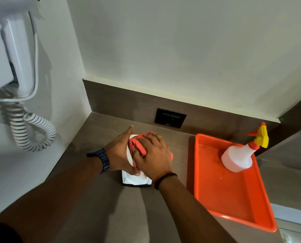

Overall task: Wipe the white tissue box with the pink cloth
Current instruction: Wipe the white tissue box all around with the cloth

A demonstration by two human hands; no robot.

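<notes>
Forearms [72,192] reach across the tabletop [100,135] to the white tissue box [134,179], lying lengthwise away from the person: left hand [119,155] clasps its side, right hand [155,155] grips the pink cloth [139,146] atop it.

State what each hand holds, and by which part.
Left hand grips the white tissue box along its left side, thumb over the top. Right hand holds the bunched pink cloth from above, pressed on the box's top.
</notes>
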